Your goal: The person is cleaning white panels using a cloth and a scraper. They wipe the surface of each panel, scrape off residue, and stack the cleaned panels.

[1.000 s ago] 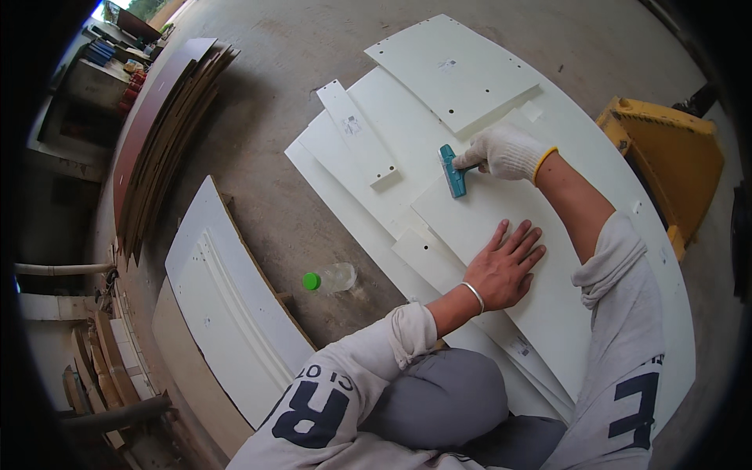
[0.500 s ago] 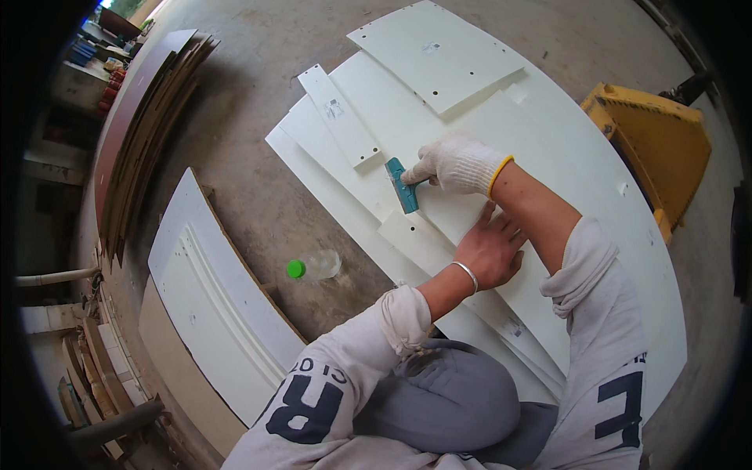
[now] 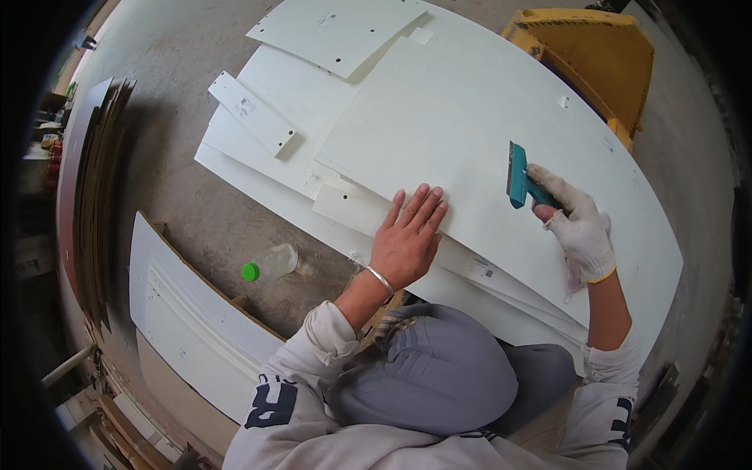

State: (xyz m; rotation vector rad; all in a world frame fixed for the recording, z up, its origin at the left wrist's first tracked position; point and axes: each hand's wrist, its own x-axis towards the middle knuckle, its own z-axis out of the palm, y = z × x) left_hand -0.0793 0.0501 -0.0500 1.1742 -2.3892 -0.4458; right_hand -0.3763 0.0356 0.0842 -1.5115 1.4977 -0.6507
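Observation:
My right hand (image 3: 578, 229), in a white knitted glove with a bare thumb tip, grips a teal scraper (image 3: 517, 176) by its handle. The scraper's wide head points away to the left, above a large white panel (image 3: 470, 117). Bare and wearing a silver bangle, my left hand (image 3: 407, 243) lies flat with fingers stretched out on that panel's near edge. Under its palm side runs a narrower white board (image 3: 368, 215) with a dark hole. Beyond the left hand, a small white strip (image 3: 254, 113) with holes and a label rests on the stack.
A white panel with holes (image 3: 337, 31) lies at the far end of the stack. On the floor to the left are a clear bottle with a green cap (image 3: 270, 262) and a white moulded panel (image 3: 192, 329). Stacked brown boards (image 3: 94, 196) stand farther left; yellow metal equipment (image 3: 587, 63) is at far right.
My right hand has drawn the scraper back from the panel's left edge toward the right. My left hand's fingers have spread flat on the panel. The view has shifted to the right.

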